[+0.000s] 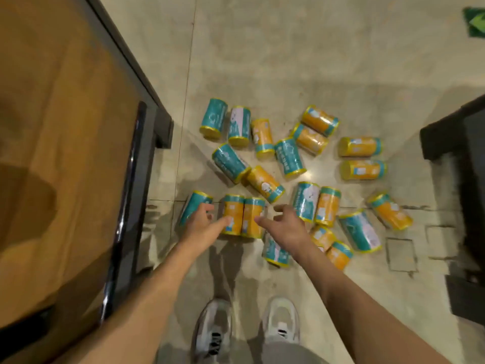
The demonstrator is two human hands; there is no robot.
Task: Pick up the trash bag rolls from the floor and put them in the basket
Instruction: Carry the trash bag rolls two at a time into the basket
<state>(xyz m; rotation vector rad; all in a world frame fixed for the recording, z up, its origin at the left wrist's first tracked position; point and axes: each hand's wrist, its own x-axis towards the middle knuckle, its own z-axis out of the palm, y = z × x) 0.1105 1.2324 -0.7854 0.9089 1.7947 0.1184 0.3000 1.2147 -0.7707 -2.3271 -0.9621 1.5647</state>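
Note:
Several yellow and teal trash bag rolls lie scattered on the beige tiled floor. Two yellow rolls (pixel 242 215) lie side by side between my hands. A teal roll (pixel 193 206) lies just left of them. My left hand (pixel 203 223) reaches down with fingers spread, its thumb side against the teal roll and a finger touching the left yellow roll. My right hand (pixel 284 223) hovers open just right of the pair, above a teal roll (pixel 275 252). Neither hand holds anything. No basket is clearly visible.
A wooden-topped table with a dark metal frame (pixel 131 193) fills the left side, its leg (pixel 164 127) standing near the rolls. A dark piece of furniture (pixel 462 179) stands at the right edge. My two white shoes (pixel 246 327) are at the bottom.

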